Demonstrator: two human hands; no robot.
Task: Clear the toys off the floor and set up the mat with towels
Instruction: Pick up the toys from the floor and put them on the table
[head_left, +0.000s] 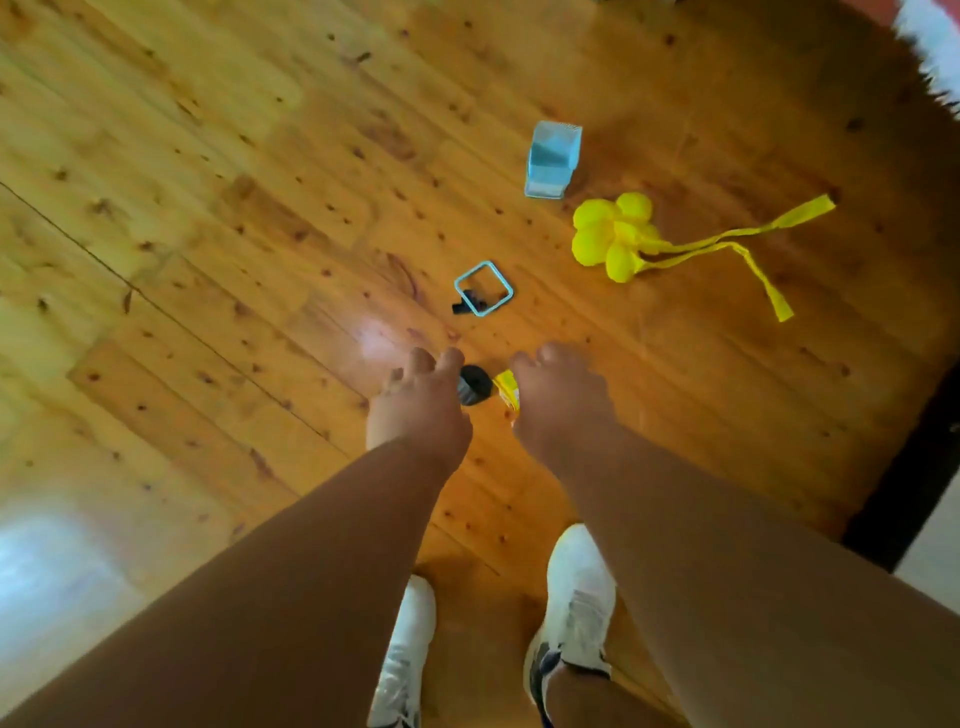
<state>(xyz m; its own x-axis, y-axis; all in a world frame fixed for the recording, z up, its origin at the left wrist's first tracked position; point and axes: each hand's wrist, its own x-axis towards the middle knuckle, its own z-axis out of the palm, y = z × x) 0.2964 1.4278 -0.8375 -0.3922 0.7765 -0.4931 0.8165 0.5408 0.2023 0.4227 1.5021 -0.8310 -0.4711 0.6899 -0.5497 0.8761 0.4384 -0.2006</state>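
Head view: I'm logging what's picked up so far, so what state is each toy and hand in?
Left hand: curled around a black cylindrical toy.
Right hand: holding a yellow toy, mostly hidden.
Light-blue translucent box: on the wooden floor, untouched.
Yellow flower-shaped plush with ribbons: lying on floor.
Light-blue square frame: on floor, over a small black piece.

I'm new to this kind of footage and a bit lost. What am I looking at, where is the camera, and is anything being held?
This is one picture from a camera worn on a person's head, looking down. The left hand and right hand reach toward the wooden floor, above white shoes. Between the hands sit a black object and a yellow item; whether either is gripped is unclear. Farther off lie a blue square frame, a pale blue box and a yellow flower toy with ribbons.
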